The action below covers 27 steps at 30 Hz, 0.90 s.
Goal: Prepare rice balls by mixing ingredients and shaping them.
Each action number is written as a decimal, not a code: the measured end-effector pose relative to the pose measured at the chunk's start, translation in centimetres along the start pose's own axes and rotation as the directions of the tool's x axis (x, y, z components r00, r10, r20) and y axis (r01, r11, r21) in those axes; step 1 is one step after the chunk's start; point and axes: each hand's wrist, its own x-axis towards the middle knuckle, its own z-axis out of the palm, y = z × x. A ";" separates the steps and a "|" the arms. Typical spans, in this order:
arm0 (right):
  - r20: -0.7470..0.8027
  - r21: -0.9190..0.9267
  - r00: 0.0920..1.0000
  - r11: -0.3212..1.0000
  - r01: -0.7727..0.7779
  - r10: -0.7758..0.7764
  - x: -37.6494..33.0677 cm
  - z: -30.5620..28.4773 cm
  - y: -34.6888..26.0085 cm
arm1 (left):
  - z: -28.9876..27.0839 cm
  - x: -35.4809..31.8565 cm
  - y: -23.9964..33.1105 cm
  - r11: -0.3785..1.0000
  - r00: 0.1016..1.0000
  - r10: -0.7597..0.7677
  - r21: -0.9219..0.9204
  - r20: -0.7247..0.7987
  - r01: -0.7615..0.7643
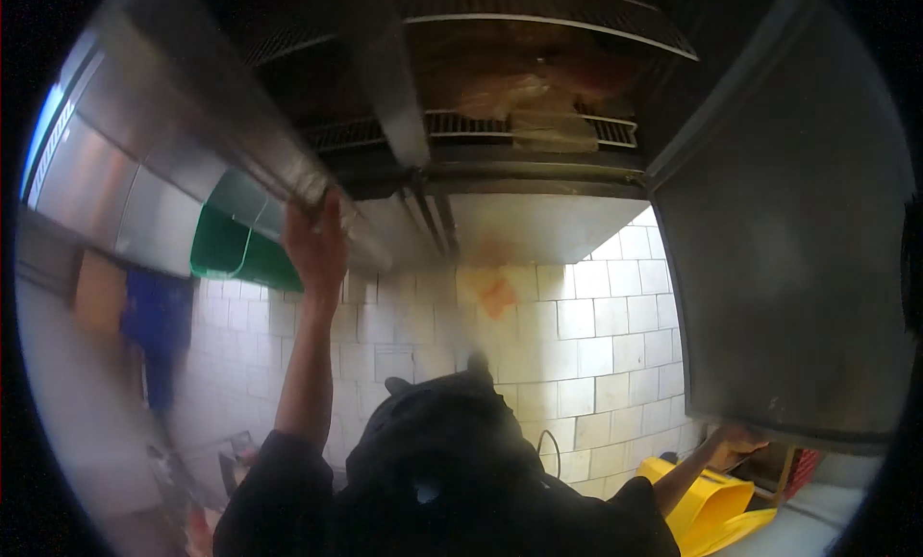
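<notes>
In front of me a steel fridge stands with both doors swung out. My left hand (317, 238) is closed round the edge of the left fridge door (274, 158). Far to the right, my right hand (738, 438) grips the outer edge of the wide, dark right fridge door (784, 240); its fingers are partly hidden. Inside, a wire shelf (471, 126) carries pinkish-brown food in clear plastic (519, 86), too dim to name. Another wire shelf (558, 21) sits above it. A steel post (389, 86) divides the opening.
Pale tiles (591, 346) cover the floor, with an orange patch (497, 296) below the fridge. A green plastic container (226, 240) and a blue object (159, 312) are at the left. A yellow plastic bucket (707, 504) stands at the lower right, near my right arm.
</notes>
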 end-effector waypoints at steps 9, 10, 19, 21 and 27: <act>0.158 -0.109 0.952 0.954 0.280 -0.262 -17.6 -1.8 -7.0 | -9.0 -8.7 -6.3 0.846 0.776 -0.203 0.505 0.597 -0.168; 0.204 -0.048 0.939 0.955 0.291 -0.276 -20.9 -2.5 -7.6 | -12.3 -13.1 -10.7 0.864 0.685 -0.363 0.504 0.631 -0.006; 0.626 -0.356 0.712 0.929 -0.101 0.318 -42.2 -17.7 -8.1 | -46.2 -41.2 -31.7 0.192 -0.055 -0.973 0.919 0.223 0.343; 0.676 -0.355 0.649 0.926 -0.128 0.349 -46.9 -16.6 -9.9 | -54.4 -50.9 -35.0 0.228 0.160 -0.971 0.904 0.180 0.362; 0.526 -0.111 0.824 0.977 -0.181 0.213 -46.0 -1.3 -27.3 | -53.5 -32.2 -45.1 0.336 -0.095 -0.856 0.686 0.508 0.645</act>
